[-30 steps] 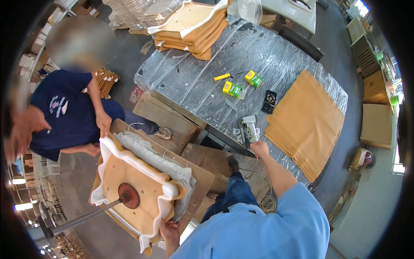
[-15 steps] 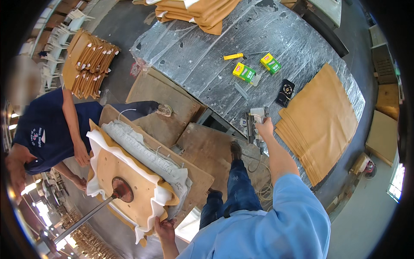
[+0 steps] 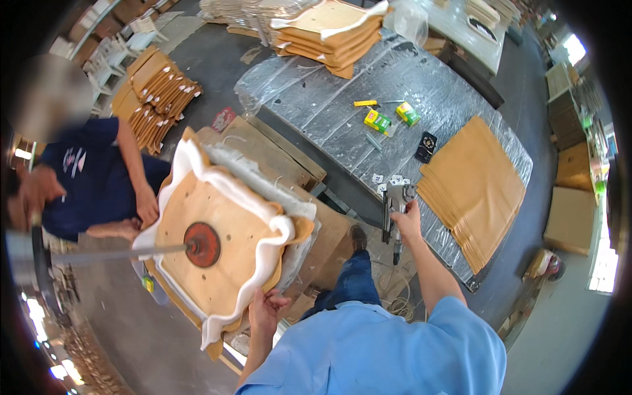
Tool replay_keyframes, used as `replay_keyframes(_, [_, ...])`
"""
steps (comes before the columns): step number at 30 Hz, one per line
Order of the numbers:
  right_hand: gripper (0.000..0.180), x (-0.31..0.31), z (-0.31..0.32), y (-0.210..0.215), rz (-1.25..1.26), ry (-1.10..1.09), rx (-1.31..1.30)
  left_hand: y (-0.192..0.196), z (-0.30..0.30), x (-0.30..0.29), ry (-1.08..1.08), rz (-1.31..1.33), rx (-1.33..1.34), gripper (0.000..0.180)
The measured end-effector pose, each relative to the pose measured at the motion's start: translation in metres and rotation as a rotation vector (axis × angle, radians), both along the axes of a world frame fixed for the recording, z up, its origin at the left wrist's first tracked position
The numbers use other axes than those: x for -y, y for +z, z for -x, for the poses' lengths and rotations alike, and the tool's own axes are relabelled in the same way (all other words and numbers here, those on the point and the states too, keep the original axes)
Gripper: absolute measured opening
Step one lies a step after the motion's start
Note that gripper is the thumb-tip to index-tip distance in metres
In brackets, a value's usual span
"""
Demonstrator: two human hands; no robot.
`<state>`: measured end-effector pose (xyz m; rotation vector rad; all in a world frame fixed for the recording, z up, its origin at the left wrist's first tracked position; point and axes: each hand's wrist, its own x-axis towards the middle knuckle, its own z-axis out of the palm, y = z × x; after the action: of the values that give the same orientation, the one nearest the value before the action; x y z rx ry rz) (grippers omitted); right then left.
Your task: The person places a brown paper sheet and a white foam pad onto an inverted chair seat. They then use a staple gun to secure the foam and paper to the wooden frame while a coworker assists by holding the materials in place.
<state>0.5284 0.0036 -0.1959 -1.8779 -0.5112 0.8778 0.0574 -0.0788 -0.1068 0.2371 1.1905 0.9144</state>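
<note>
My right hand [image 3: 409,222] grips a pneumatic staple gun [image 3: 399,195] by its handle, at the near edge of the plastic-wrapped table. To the left, a wooden seat panel [image 3: 237,253] lies on white padding [image 3: 282,230] and a tan leather-like cover [image 3: 303,230], whose wavy edges stand up around it. A red round press foot [image 3: 202,244] on a metal rod bears on the panel's middle. My left hand [image 3: 265,308] is at the panel's near right side, its fingers curled at the cover's edge; the fingertips are partly hidden.
A co-worker's hands [image 3: 146,207] touch the panel's far left edge. On the table [image 3: 316,99] lie tan cover sheets [image 3: 477,187], green-yellow boxes [image 3: 378,122], a staple strip [image 3: 374,142], a yellow cutter [image 3: 365,103] and a black case [image 3: 426,146]. Stacked covers [image 3: 329,49] stand behind; a hose [image 3: 401,306] coils below.
The view has shifted, bringing the far end of the table into sight. My right hand has drawn the staple gun back from the tabletop toward me. My left hand stays beside the cover.
</note>
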Motion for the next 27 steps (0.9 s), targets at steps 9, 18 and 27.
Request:
replay_keyframes(9, [0.041, 0.087, 0.124, 0.100, -0.165, 0.322, -0.210, 0.082, -0.002, -0.003, -0.683, -0.921, -0.916, 0.032])
replay_keyframes(18, [0.049, 0.084, 0.185, 0.122, -0.077, 0.741, -0.301, 0.048, -0.025, -0.046, -0.756, -0.947, -1.598, 0.043])
replay_keyframes(27, [0.055, 0.024, 0.197, 0.127, -0.120, 0.933, -0.198, 0.035, -0.039, -0.094, -0.714, -0.930, -1.603, 0.032])
